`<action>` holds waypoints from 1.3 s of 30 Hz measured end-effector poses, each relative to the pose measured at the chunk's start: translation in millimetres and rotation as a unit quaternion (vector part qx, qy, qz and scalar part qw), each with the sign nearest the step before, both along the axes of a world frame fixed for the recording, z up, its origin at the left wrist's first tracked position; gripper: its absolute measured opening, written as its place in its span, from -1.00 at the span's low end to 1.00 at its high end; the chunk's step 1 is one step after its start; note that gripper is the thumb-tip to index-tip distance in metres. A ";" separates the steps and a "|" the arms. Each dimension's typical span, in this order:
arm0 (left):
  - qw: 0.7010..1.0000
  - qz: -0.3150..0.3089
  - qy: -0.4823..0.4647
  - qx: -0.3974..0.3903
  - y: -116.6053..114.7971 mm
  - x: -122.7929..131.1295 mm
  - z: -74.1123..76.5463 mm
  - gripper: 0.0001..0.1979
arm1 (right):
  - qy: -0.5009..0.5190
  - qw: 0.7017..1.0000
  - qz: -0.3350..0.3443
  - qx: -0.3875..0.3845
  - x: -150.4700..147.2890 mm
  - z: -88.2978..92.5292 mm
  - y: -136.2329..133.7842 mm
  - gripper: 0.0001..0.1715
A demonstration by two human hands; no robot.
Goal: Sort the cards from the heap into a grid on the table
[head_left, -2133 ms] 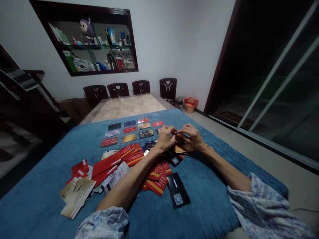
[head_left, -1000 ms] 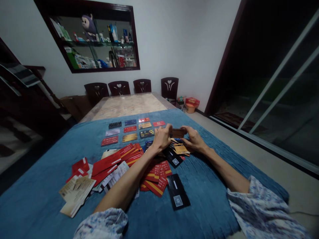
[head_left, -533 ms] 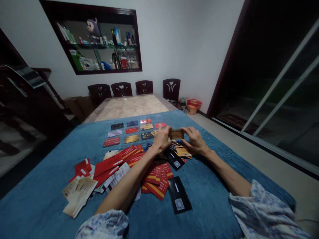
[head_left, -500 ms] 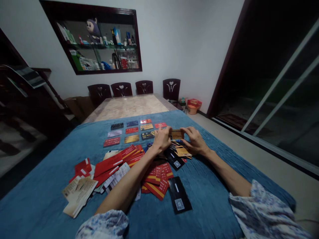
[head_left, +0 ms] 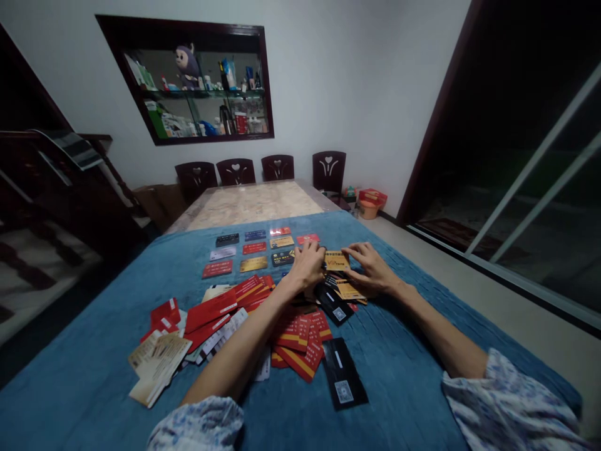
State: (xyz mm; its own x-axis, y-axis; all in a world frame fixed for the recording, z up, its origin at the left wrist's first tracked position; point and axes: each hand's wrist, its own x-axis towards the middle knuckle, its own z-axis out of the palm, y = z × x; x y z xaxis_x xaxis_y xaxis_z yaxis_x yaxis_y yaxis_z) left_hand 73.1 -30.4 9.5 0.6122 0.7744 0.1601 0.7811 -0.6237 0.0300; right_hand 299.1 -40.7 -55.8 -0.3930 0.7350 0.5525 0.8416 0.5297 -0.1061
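A gold card marked VIP (head_left: 337, 260) stands between my two hands, its printed face toward me. My left hand (head_left: 308, 266) is closed at the card's left edge. My right hand (head_left: 369, 268) pinches its right edge between thumb and fingers. Just below lie a yellow-orange card (head_left: 350, 290) and a black card with a square code (head_left: 335, 307). Beyond my left forearm, several cards sit in rows, among them a gold one (head_left: 253, 264) and a black VIP one (head_left: 283, 257). Nearer are loose piles of red cards (head_left: 211, 311) and cream cards (head_left: 162, 369).
A blue cloth (head_left: 94, 326) covers the near table; bare marble tabletop (head_left: 253, 202) shows beyond it. Another black card (head_left: 344, 374) lies near the front. Dark chairs (head_left: 328, 170) stand behind, and an orange bucket (head_left: 369, 208) is on the floor.
The gold card has tilted so that its face shows more brightly and its VIP print is readable. My hands stay at its edges. The whole view has shifted slightly.
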 end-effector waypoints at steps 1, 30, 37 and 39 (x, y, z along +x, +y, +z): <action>1.000 -0.003 0.008 0.002 0.5 -1.4 1.1 -0.60 | 0.001 1.000 0.008 -0.005 -0.5 0.9 1.3 -0.40; 0.990 0.111 0.086 -0.008 68.9 -72.0 16.8 -0.62 | -0.166 0.973 0.018 -0.162 -92.7 68.2 95.3 -0.65; 0.987 0.130 0.093 -0.010 90.6 -85.0 16.7 -0.66 | -0.190 0.964 -0.002 -0.188 -117.1 74.4 121.3 -0.63; 0.986 0.136 0.095 -0.012 98.5 -88.1 15.2 -0.68 | -0.198 0.961 -0.009 -0.194 -123.8 75.4 128.7 -0.63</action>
State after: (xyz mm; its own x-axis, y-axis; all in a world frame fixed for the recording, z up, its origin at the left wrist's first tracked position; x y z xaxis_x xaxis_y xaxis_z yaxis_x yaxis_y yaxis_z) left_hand -15.0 68.0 24.6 0.3978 0.9165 0.0417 0.9126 -0.3905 -0.1213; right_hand 175.3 88.0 19.6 -0.5015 0.8640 0.0449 0.8651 0.5003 0.0370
